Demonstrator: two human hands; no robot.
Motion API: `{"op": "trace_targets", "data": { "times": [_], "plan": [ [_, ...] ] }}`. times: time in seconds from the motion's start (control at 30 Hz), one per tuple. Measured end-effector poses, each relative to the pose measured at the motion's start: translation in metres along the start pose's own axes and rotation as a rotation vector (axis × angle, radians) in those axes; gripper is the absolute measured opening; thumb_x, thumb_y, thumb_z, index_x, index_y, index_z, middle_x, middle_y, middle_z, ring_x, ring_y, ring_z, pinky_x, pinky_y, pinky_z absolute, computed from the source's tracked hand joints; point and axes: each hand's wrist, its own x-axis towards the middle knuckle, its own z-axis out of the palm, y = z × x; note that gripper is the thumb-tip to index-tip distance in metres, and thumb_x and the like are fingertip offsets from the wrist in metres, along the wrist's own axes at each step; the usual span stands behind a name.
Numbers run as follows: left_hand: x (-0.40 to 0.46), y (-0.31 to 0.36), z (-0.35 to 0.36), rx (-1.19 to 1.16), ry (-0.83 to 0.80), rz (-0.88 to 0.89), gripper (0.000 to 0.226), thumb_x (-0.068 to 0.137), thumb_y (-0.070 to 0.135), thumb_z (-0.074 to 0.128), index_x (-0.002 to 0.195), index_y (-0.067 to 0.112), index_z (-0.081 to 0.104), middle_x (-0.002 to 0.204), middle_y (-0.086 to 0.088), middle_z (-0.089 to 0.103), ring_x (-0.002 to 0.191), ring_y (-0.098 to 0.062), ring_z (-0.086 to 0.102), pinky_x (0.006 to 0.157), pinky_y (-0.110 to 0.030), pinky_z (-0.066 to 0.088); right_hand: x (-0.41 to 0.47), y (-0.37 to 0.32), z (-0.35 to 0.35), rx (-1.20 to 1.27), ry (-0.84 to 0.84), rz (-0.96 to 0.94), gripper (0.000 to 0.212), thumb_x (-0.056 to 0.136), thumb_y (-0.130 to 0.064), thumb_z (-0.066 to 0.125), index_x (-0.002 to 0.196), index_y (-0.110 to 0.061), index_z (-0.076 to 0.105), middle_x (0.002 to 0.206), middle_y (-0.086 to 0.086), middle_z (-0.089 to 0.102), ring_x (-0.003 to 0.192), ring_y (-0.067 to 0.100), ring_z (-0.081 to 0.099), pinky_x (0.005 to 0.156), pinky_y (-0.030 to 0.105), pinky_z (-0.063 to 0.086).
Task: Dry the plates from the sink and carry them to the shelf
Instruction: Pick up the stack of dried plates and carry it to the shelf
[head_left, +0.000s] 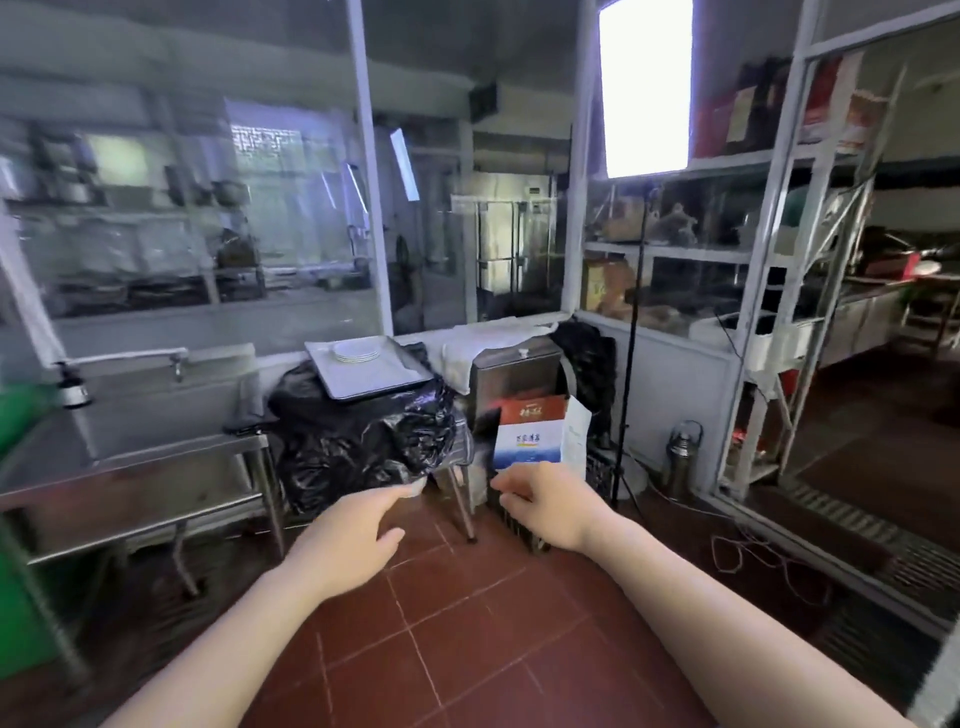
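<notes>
Steel sink (156, 410) stands at the left under its tap, basin contents hidden. Just right of it, a stack of white plates (356, 351) sits on a tray (363, 379) balanced atop a black bag-covered bin (363, 441). Left hand (348, 535) reaches forward with fingers straight, holding nothing; right hand (545, 506) has fingers loosely curled, also empty. That tray looks unsteady: a careless lift could tip the plates onto the tiled floor (467, 623).

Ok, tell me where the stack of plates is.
In the head view, the stack of white plates sits on a metal tray atop black bags, right of the sink.
</notes>
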Motion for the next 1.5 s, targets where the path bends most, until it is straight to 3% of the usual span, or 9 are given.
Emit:
{"op": "trace_targets", "data": {
  "times": [0.17, 0.3, 0.43, 0.63, 0.77, 1.1, 1.23, 1.33, 1.5],
  "plan": [
    [0.069, -0.083, -0.002, 0.059, 0.041, -0.187, 0.055, 0.093, 0.035, 0.053, 0.146, 0.033, 0.036, 0.149, 0.012, 0.041, 0.136, -0.008, 0.039, 0.106, -0.025, 0.034, 0.133, 0.018, 0.033, 0.128, -0.06, -0.086, 0.026, 0.091, -0.024, 0.057, 0.115, -0.02, 0.067, 0.114, -0.001, 0.07, 0.108, 0.018, 0.063, 0.095, 0.029, 0.046],
    [0.131, -0.134, -0.017, 0.073, 0.11, -0.303, 0.055, 0.094, 0.032, 0.053, 0.146, 0.031, 0.036, 0.149, 0.011, 0.041, 0.136, -0.009, 0.039, 0.107, -0.026, 0.032, 0.246, 0.023, 0.052, 0.214, -0.098, -0.155, 0.026, 0.091, -0.022, 0.058, 0.115, -0.02, 0.068, 0.113, -0.003, 0.07, 0.106, 0.012, 0.063, 0.09, 0.015, 0.041],
    [0.165, -0.19, -0.016, 0.068, 0.159, -0.396, 0.053, 0.093, 0.031, 0.054, 0.144, 0.034, 0.04, 0.143, 0.009, 0.05, 0.128, -0.012, 0.048, 0.101, -0.028, 0.038, 0.345, 0.017, 0.083, 0.315, -0.143, -0.187, 0.024, 0.093, -0.021, 0.058, 0.114, -0.019, 0.069, 0.117, -0.005, 0.068, 0.108, 0.01, 0.061, 0.096, 0.018, 0.041],
    [0.227, -0.305, -0.002, 0.138, 0.124, -0.447, 0.058, 0.095, 0.03, 0.053, 0.149, 0.029, 0.031, 0.151, 0.009, 0.039, 0.139, -0.01, 0.034, 0.112, -0.026, 0.026, 0.47, 0.013, 0.152, 0.295, -0.212, -0.256, 0.022, 0.092, -0.017, 0.059, 0.111, -0.018, 0.07, 0.112, -0.006, 0.069, 0.094, 0.001, 0.058, 0.076, -0.003, 0.032],
    [0.301, -0.377, 0.01, 0.127, 0.065, -0.417, 0.06, 0.095, 0.031, 0.05, 0.15, 0.029, 0.027, 0.155, 0.009, 0.031, 0.143, -0.011, 0.026, 0.116, -0.028, 0.021, 0.544, 0.024, 0.178, 0.279, -0.229, -0.18, 0.023, 0.091, -0.018, 0.059, 0.111, -0.021, 0.07, 0.11, -0.007, 0.07, 0.099, 0.007, 0.064, 0.09, 0.017, 0.045],
    [0.515, -0.505, 0.073, 0.115, -0.097, -0.357, 0.06, 0.096, 0.033, 0.049, 0.15, 0.031, 0.026, 0.159, 0.006, 0.021, 0.145, -0.015, 0.02, 0.117, -0.03, 0.018, 0.751, 0.109, 0.202, 0.224, -0.141, -0.011, 0.022, 0.093, -0.02, 0.058, 0.112, -0.017, 0.07, 0.112, -0.002, 0.069, 0.104, 0.012, 0.063, 0.089, 0.023, 0.044],
    [0.591, -0.551, 0.096, 0.046, -0.094, -0.437, 0.058, 0.097, 0.034, 0.049, 0.15, 0.033, 0.027, 0.158, 0.009, 0.022, 0.144, -0.013, 0.022, 0.117, -0.031, 0.022, 0.851, 0.146, 0.233, 0.292, -0.191, 0.007, 0.023, 0.094, -0.019, 0.056, 0.114, -0.019, 0.068, 0.104, -0.01, 0.064, 0.075, -0.015, 0.057, 0.066, -0.001, 0.035],
    [0.642, -0.583, 0.105, 0.015, -0.089, -0.468, 0.054, 0.098, 0.04, 0.045, 0.149, 0.035, 0.028, 0.157, 0.012, 0.025, 0.144, -0.011, 0.023, 0.116, -0.031, 0.024, 0.924, 0.167, 0.26, 0.322, -0.259, 0.051, 0.022, 0.094, -0.022, 0.057, 0.114, -0.024, 0.067, 0.107, -0.01, 0.066, 0.099, 0.002, 0.061, 0.075, 0.01, 0.037],
    [0.709, -0.635, 0.107, -0.043, -0.044, -0.517, 0.052, 0.097, 0.038, 0.048, 0.147, 0.035, 0.033, 0.151, 0.016, 0.035, 0.139, -0.005, 0.03, 0.111, -0.023, 0.026, 1.021, 0.184, 0.303, 0.355, -0.294, 0.098, 0.02, 0.09, -0.019, 0.062, 0.107, -0.023, 0.072, 0.106, -0.01, 0.069, 0.096, 0.002, 0.062, 0.085, 0.015, 0.045]
  ]
}}
